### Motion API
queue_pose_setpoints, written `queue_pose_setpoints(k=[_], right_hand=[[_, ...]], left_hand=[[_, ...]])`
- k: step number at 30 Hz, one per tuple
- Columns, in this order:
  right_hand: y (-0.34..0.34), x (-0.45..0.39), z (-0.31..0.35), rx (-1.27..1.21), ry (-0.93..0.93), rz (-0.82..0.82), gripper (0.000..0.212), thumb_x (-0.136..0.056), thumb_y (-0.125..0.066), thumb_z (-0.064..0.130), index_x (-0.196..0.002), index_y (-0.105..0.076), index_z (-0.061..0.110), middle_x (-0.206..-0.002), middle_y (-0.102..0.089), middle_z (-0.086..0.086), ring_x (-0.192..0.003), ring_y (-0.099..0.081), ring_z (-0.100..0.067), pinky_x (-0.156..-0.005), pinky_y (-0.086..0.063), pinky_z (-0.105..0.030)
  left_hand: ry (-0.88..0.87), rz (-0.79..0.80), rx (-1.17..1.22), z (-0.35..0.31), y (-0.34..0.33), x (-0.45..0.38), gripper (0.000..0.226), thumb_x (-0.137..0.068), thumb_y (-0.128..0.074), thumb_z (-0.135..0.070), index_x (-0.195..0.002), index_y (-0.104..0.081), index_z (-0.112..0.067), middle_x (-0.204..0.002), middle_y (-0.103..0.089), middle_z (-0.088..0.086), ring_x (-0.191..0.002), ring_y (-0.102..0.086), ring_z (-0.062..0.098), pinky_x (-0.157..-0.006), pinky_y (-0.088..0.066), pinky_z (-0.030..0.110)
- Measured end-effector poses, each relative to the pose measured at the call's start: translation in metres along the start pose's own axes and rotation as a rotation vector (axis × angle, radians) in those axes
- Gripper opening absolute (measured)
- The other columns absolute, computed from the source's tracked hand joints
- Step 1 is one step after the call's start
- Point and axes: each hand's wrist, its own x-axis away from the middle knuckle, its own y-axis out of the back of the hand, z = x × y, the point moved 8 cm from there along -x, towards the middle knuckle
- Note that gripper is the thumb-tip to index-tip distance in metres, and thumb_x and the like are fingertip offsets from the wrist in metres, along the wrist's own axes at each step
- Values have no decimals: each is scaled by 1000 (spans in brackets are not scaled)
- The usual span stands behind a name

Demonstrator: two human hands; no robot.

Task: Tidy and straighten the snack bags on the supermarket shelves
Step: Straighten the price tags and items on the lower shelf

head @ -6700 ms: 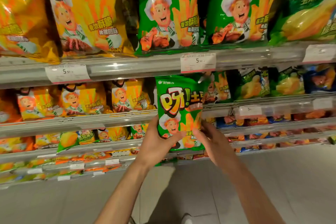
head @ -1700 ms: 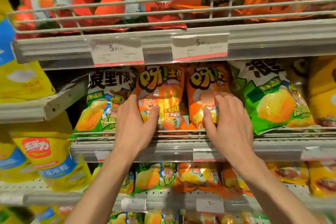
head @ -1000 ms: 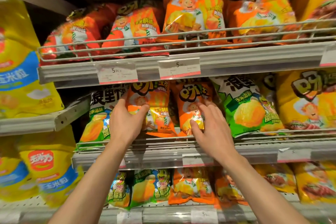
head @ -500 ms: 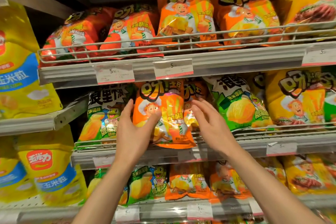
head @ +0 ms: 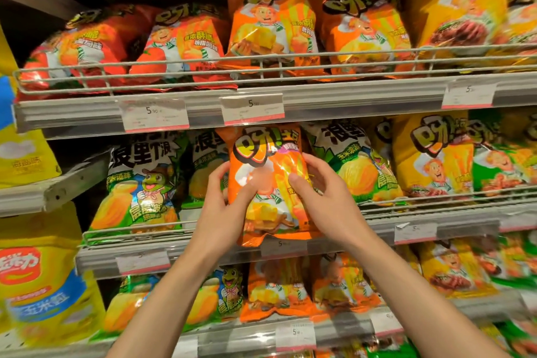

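Observation:
An orange snack bag (head: 267, 166) with a cartoon chef is held upright in front of the middle shelf (head: 436, 224), its bottom edge hanging over the shelf's front rail. My left hand (head: 223, 206) grips its left side, thumb on the front. My right hand (head: 322, 197) grips its right side. Behind it on the same shelf stand green corn-snack bags (head: 145, 183), one (head: 366, 166) to the right, and yellow chef bags (head: 436, 154).
The upper shelf (head: 348, 93) holds red bags (head: 180, 43) and orange bags (head: 273, 23) behind a wire rail. The lower shelf (head: 348, 325) carries green and orange bags (head: 279, 285). Large yellow-blue bags (head: 40, 285) fill the left unit. Price tags (head: 251, 109) line the shelf edges.
Both hands have pulled the orange bag out and forward from the middle shelf and now hold it by both sides. The view has shifted slightly.

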Motion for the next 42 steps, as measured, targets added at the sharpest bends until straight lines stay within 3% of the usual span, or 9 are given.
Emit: queue_pose_setpoints(k=[2, 5, 9, 16, 21, 26, 30, 35, 42], right_hand=[[12, -1, 3, 102, 34, 3, 61, -97, -61, 50, -151, -41, 34, -137, -54, 21, -115, -54, 18, -93, -49, -10], [53, -6, 6, 458, 104, -174, 63, -98, -55, 54, -153, -40, 28, -157, -42, 7, -144, -38, -10, -118, -36, -39], [92, -15, -29, 704, -17, -251, 84, -94, -52, 65, -158, -31, 15, -166, -28, -10, -155, -20, -26, -126, -20, -47], [91, -18, -68, 795, -168, -226, 119, -75, -31, 97, -163, -8, 21, -171, -12, -10, -158, -9, -27, -127, -8, -54], [92, -20, -63, 705, -151, -269, 108, -80, -54, 84, -160, -19, 20, -166, -25, -13, -153, -22, -32, -123, -20, -53], [95, -21, -46, 637, -69, -325, 97, -84, -62, 71, -157, -26, 19, -159, -36, -11, -147, -32, -32, -120, -27, -54], [96, -21, -29, 625, -9, -339, 96, -85, -62, 71, -158, -25, 22, -159, -34, -8, -147, -31, -31, -120, -27, -54], [85, -13, -8, 630, 77, -326, 98, -80, -51, 80, -158, -24, 27, -160, -33, -3, -148, -29, -27, -121, -23, -57], [42, 9, 21, 626, 182, -305, 96, -82, -49, 77, -159, -21, 28, -162, -28, -2, -152, -20, -22, -125, -11, -56]], left_hand=[[10, -21, 27, -1, -1, -2, 58, -96, -67, -31, -147, -38, -31, -103, -69, -14, -78, -74, -1, -56, -56, 18], [6, -38, 31, -2, -2, -4, 60, -96, -67, -28, -148, -37, -30, -105, -65, -16, -76, -71, -8, -55, -54, 15], [5, -30, 13, 4, -2, -8, 63, -96, -68, -31, -150, -36, -29, -107, -63, -23, -82, -67, -15, -64, -56, 14], [17, -36, 28, 11, 1, -9, 64, -96, -68, -38, -149, -34, -33, -114, -66, -20, -93, -71, -4, -76, -61, 25], [19, -36, 35, 8, 0, -5, 62, -96, -68, -36, -148, -34, -33, -111, -63, -23, -88, -69, -10, -68, -59, 18], [20, -46, 59, 8, -1, -4, 68, -94, -69, -41, -151, -33, -34, -113, -64, -20, -108, -69, 8, -95, -58, 44], [21, -55, 77, 9, 0, -5, 65, -96, -68, -34, -151, -33, -32, -106, -69, -20, -101, -72, 8, -92, -60, 44], [23, -93, 160, 10, 11, 0, 58, -96, -68, -24, -147, -39, -29, -109, -74, -8, -91, -76, 10, -64, -62, 26], [5, -231, 164, 8, 76, 6, 59, -93, -72, -27, -144, -43, -32, -119, -72, -2, -93, -76, 15, -69, -62, 33]])
